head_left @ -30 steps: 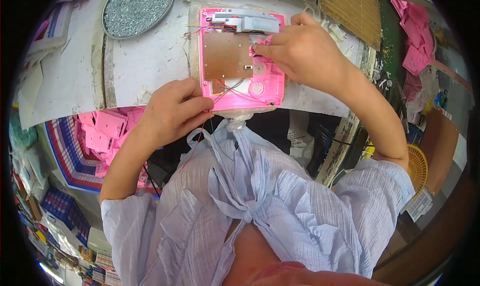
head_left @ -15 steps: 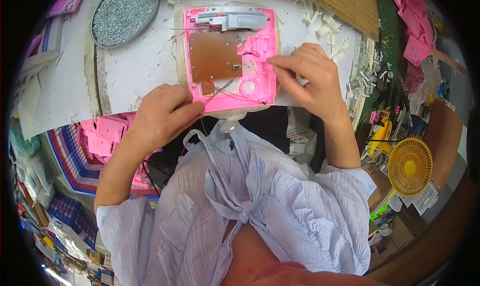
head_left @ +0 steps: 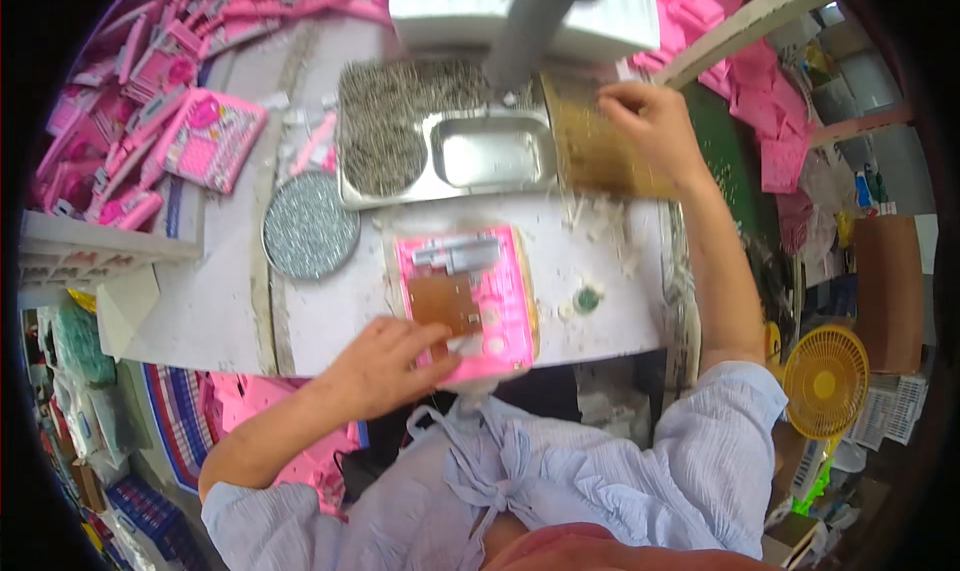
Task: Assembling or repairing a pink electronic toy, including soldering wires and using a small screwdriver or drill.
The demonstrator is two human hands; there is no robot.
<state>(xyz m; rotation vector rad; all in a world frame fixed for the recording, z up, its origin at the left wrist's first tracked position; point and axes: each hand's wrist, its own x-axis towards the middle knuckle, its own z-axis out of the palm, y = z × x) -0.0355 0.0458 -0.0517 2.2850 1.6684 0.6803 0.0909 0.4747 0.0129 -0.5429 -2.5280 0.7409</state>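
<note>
A pink plastic housing (head_left: 515,316) lies at the table's front edge, its inside facing up. A brown circuit board (head_left: 445,303) covers its left part, and a grey plastic part (head_left: 458,254) sits along its far end. My left hand (head_left: 392,363) holds the housing's near left corner, its fingers bent over the board's near edge. Out to the far right, my right hand (head_left: 652,126) is raised over a brown board sheet (head_left: 600,146). Its fingers are loosely curled and apart, with nothing visible in them. A dark grey blurred tool or post (head_left: 545,26) is left of that hand.
A metal tray (head_left: 390,196) of screws lies beyond the housing, with a round dish (head_left: 312,226) of small metal pieces beside it. Pink toy laptops (head_left: 210,141) are heaped far left. A white box (head_left: 430,6) stands at the back. A small green-topped item (head_left: 587,299) is right of the housing.
The view has swung up toward the far side of the table. My right hand has left the housing and reached far right. My left hand's fingers have shifted onto the circuit board's near edge.
</note>
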